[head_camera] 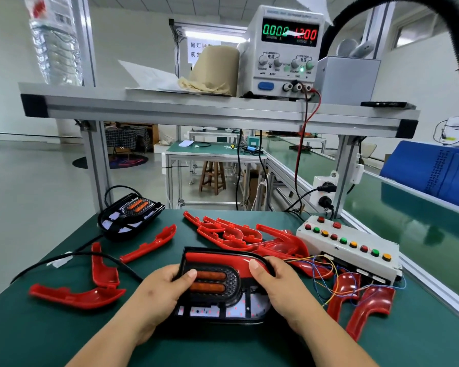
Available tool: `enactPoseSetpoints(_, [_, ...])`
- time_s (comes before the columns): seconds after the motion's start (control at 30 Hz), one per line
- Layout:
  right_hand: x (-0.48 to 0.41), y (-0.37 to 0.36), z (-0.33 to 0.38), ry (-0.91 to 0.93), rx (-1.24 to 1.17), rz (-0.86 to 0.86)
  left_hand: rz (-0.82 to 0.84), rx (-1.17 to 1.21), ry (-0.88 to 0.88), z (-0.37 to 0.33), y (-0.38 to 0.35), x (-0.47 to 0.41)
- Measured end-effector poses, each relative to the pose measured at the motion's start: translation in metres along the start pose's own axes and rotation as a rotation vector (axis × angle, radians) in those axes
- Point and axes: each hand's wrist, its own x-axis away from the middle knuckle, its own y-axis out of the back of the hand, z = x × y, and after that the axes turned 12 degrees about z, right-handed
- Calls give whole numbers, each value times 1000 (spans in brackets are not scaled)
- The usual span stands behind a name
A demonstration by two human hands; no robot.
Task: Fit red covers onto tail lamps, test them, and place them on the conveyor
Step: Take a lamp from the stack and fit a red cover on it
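One wide, pale-floored workshop hall lies beyond the bench, with a far green-topped bench (pixel 212 151) and a wooden stool (pixel 212 178) under it. Nearest, the green work table (pixel 45 332) fills the lower view. Along its right edge an aluminium rail borders the green conveyor (pixel 408 223), where a blue crate (pixel 435 173) sits further along. An aluminium shelf (pixel 196 109) spans the table on two posts and carries a power supply (pixel 284 51) reading 0.000 and 12.00. At the table's right side a white button box (pixel 347 247) trails coloured wires (pixel 321 274).

The tail lamp (pixel 217 295) lies mid-table near the front edge, a red cover (pixel 223 260) seated along its top. The left hand (pixel 159 290) grips its left edge, thumb on the orange lens. The right hand (pixel 273 282) grips the right edge, thumb pressing the cover.

A second tail lamp (pixel 130 215) sits at the back left, and a black cable (pixel 64 258) crosses the mat. A pile of red covers (pixel 231 231) lies behind the gripped lamp, with spare covers (pixel 77 295) to its left and more covers (pixel 368 305) to its right. Bare mat shows at both front corners and along the left edge.
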Motion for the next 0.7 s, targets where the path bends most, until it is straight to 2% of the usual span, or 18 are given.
enactPoseSetpoints(0.23, [0, 1, 0, 2, 57, -23, -92, -113, 58, -11, -9, 7])
enactPoseSetpoints(0.37, [0, 3, 1, 6, 147, -43, -300, -627, 133, -17, 17, 3])
enactPoseSetpoints(0.47, [-1, 2, 2, 8, 161, -27, -545, -842, 172, -30, 54, -14])
enactPoseSetpoints(0.5, [-2, 2, 2, 6, 168, -31, -576, -927, 227, -32, 67, -22])
enactPoseSetpoints(0.7, [-4, 3, 2, -45, 156, -42, -453, -1196, 624, -12, 105, -53])
